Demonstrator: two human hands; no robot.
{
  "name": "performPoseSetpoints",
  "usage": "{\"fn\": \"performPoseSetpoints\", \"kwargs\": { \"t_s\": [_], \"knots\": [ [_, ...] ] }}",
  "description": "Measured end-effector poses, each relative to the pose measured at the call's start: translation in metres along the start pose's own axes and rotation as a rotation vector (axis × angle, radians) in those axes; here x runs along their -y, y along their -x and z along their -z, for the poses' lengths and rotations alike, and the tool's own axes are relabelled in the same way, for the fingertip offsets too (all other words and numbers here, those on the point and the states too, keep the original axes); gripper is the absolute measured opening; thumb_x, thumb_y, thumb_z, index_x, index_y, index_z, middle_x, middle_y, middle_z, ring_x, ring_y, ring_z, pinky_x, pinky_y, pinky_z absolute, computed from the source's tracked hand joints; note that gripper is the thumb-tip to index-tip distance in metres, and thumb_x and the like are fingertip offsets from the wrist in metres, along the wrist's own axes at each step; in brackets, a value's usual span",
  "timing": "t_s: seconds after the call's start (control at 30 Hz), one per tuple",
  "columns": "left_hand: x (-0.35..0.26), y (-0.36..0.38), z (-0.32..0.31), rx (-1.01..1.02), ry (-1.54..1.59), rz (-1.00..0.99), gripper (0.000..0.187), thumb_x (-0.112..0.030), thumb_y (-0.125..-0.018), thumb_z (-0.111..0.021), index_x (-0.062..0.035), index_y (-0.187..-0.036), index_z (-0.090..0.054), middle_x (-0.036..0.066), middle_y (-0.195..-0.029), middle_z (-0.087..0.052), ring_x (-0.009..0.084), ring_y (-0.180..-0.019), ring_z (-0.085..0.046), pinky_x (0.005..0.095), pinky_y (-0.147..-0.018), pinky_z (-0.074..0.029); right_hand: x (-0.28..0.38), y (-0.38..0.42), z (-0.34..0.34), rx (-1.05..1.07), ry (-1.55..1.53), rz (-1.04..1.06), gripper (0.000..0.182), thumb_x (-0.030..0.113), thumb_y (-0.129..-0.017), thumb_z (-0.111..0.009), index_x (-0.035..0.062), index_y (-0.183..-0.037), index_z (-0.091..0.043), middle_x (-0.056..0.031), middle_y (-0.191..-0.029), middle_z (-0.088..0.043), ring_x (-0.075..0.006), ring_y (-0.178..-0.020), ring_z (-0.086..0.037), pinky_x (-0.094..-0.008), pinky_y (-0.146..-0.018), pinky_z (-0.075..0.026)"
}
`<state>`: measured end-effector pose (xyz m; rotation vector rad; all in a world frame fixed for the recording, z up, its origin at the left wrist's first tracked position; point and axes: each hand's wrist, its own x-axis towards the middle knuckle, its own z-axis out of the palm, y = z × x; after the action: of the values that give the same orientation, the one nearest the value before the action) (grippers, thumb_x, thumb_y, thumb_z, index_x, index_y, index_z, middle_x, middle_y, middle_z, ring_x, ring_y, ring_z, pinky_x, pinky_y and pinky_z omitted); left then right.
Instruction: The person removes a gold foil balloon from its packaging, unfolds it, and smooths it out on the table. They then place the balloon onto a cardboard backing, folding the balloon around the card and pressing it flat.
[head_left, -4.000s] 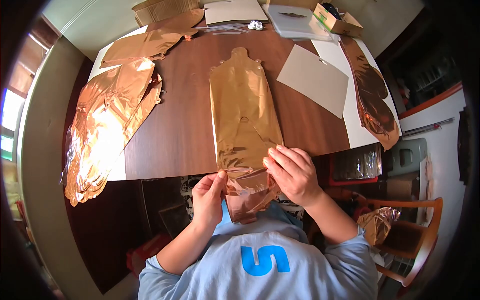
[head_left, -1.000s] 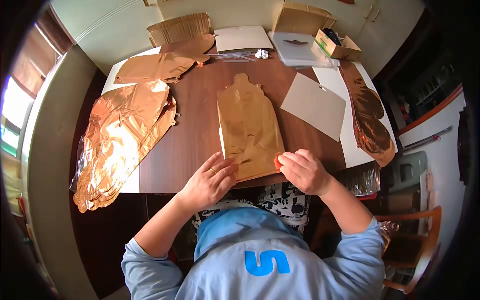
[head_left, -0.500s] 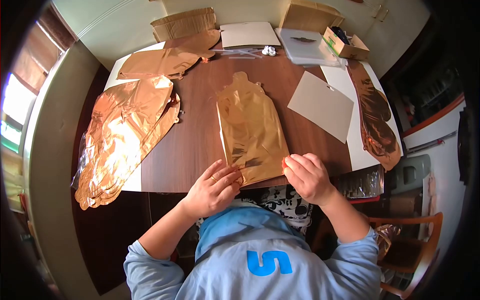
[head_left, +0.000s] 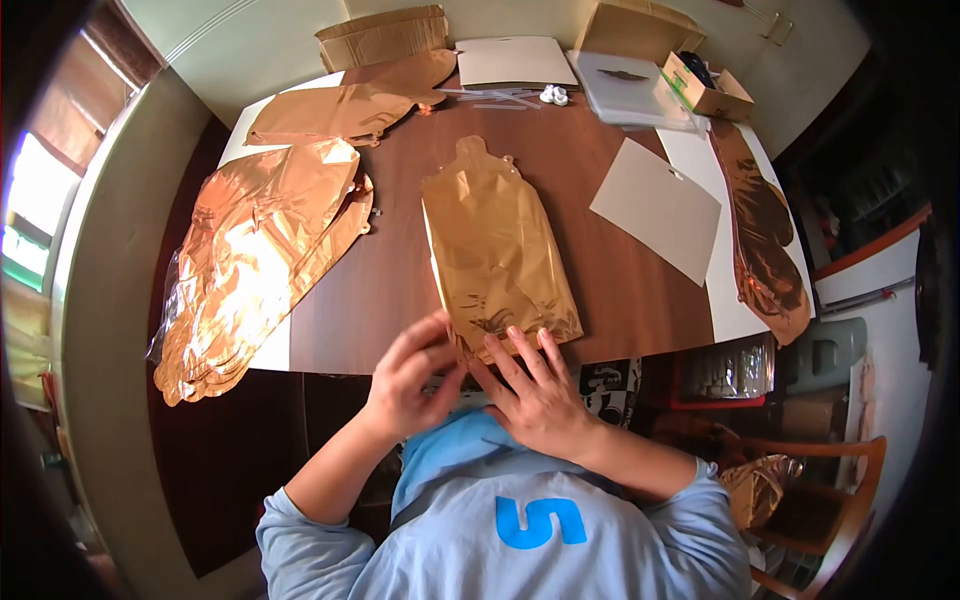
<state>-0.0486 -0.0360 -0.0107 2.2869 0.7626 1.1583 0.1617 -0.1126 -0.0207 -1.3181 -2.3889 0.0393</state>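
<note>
A folded gold foil sheet (head_left: 495, 240) lies on the brown table, its narrow tab pointing away from me and its wide end at the near edge. My left hand (head_left: 412, 375) is at the sheet's near left corner, fingers curled around the foil edge there. Flat across the near end of the foil rests my right hand (head_left: 535, 395), its fingers spread and its fingertips on the foil.
Shiny copper foil pieces (head_left: 240, 270) pile up at left, with another foil (head_left: 340, 105) behind. A white card (head_left: 657, 210) and long copper foil (head_left: 758, 235) lie at right. Farther back are clear strips (head_left: 495, 97), plastic sheets (head_left: 635, 95) and a small box (head_left: 708, 90).
My right hand has moved left from the foil's near right corner onto its near end, and its fingers have spread. My left hand stays near the left corner. The view has shifted slightly.
</note>
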Motion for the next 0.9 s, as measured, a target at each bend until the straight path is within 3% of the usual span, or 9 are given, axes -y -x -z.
{"fn": "performPoseSetpoints", "kwargs": {
  "t_s": [0.1, 0.13, 0.23, 0.43, 0.47, 0.57, 0.67, 0.77, 0.9],
  "knots": [
    [0.007, -0.023, -0.002, -0.083, -0.053, 0.296, 0.045, 0.003, -0.081, -0.073, -0.0007, -0.123, -0.060, 0.020, -0.145, -0.043, 0.0319, -0.121, -0.060, 0.0385, -0.098, -0.055, 0.004, 0.000, -0.005, 0.011, 0.028, -0.007, 0.058, 0.030, -0.084, -0.070, 0.0115, -0.137, -0.056, -0.0201, -0.151, -0.040, -0.0423, -0.143, -0.031, -0.0637, -0.114, -0.023],
    [0.011, -0.030, -0.005, -0.068, -0.078, 0.314, 0.047, 0.003, -0.082, -0.073, -0.0017, -0.126, -0.058, 0.020, -0.146, -0.040, 0.0321, -0.122, -0.060, 0.0381, -0.098, -0.056, 0.005, 0.000, -0.006, 0.018, 0.041, -0.012, 0.062, 0.030, -0.080, -0.075, 0.0126, -0.136, -0.057, -0.0190, -0.152, -0.039, -0.0418, -0.144, -0.028, -0.0631, -0.115, -0.023],
    [0.027, -0.049, -0.014, -0.049, -0.099, 0.372, 0.050, 0.004, -0.084, -0.070, -0.0035, -0.130, -0.055, 0.019, -0.150, -0.034, 0.0322, -0.124, -0.058, 0.0367, -0.098, -0.056, 0.006, 0.001, -0.005, 0.012, 0.029, -0.018, 0.052, 0.027, -0.093, -0.060, 0.0120, -0.142, -0.051, -0.0217, -0.149, -0.041, -0.0434, -0.140, -0.035, -0.0655, -0.114, -0.024],
    [0.044, -0.075, -0.035, -0.069, 0.165, 0.481, 0.043, 0.011, -0.088, -0.059, -0.0025, -0.129, -0.055, 0.016, -0.152, -0.031, 0.0309, -0.125, -0.058, 0.0344, -0.099, -0.056, -0.008, 0.005, -0.003, -0.057, 0.039, -0.113, 0.049, 0.024, -0.088, -0.066, 0.0125, -0.135, -0.054, -0.0218, -0.147, -0.042, -0.0437, -0.139, -0.036, -0.0648, -0.113, -0.026],
    [0.043, -0.078, -0.038, -0.037, 0.219, 0.508, 0.043, 0.013, -0.090, -0.055, -0.0025, -0.130, -0.054, 0.015, -0.154, -0.028, 0.0287, -0.127, -0.057, 0.0340, -0.101, -0.054, -0.011, 0.006, -0.003, -0.065, 0.052, -0.131, 0.063, 0.023, -0.077, -0.078, 0.0143, -0.135, -0.054, -0.0213, -0.149, -0.040, -0.0430, -0.139, -0.036, -0.0625, -0.113, -0.028],
    [0.046, -0.080, -0.046, -0.060, 0.133, 0.422, 0.038, 0.011, -0.088, -0.057, -0.0016, -0.124, -0.059, 0.016, -0.151, -0.035, 0.0323, -0.126, -0.057, 0.0370, -0.100, -0.053, -0.017, 0.008, 0.000, -0.078, 0.035, -0.115, 0.054, 0.023, -0.085, -0.071, 0.0094, -0.134, -0.052, -0.0228, -0.145, -0.044, -0.0428, -0.137, -0.039, -0.0625, -0.114, -0.025],
    [0.042, -0.082, -0.037, -0.044, -0.240, 0.117, 0.036, 0.010, -0.079, -0.063, -0.0045, -0.112, -0.064, 0.017, -0.138, -0.051, 0.0400, -0.126, -0.053, 0.0461, -0.104, -0.046, -0.015, 0.007, 0.000, -0.074, -0.012, -0.111, 0.057, 0.023, -0.083, -0.072, 0.0055, -0.134, -0.050, -0.0236, -0.145, -0.045, -0.0429, -0.137, -0.040, -0.0617, -0.115, -0.025],
    [0.027, -0.085, -0.025, 0.098, -0.161, -0.158, 0.029, 0.005, -0.079, -0.066, -0.0050, -0.106, -0.067, 0.015, -0.128, -0.060, 0.0396, -0.126, -0.053, 0.0486, -0.107, -0.042, -0.014, 0.004, 0.001, -0.044, -0.048, -0.125, 0.059, 0.022, -0.083, -0.072, 0.0032, -0.133, -0.049, -0.0238, -0.146, -0.044, -0.0433, -0.136, -0.041, -0.0619, -0.115, -0.025],
    [0.026, -0.074, -0.019, 0.339, -0.369, -0.179, 0.035, -0.013, -0.084, -0.071, -0.0085, -0.119, -0.067, 0.013, -0.129, -0.061, 0.0331, -0.129, -0.053, 0.0517, -0.110, -0.039, -0.015, 0.005, -0.004, -0.088, -0.041, -0.117, 0.055, 0.023, -0.089, -0.065, 0.0057, -0.139, -0.047, -0.0246, -0.146, -0.044, -0.0431, -0.137, -0.041, -0.0631, -0.115, -0.023]
  ]
}}
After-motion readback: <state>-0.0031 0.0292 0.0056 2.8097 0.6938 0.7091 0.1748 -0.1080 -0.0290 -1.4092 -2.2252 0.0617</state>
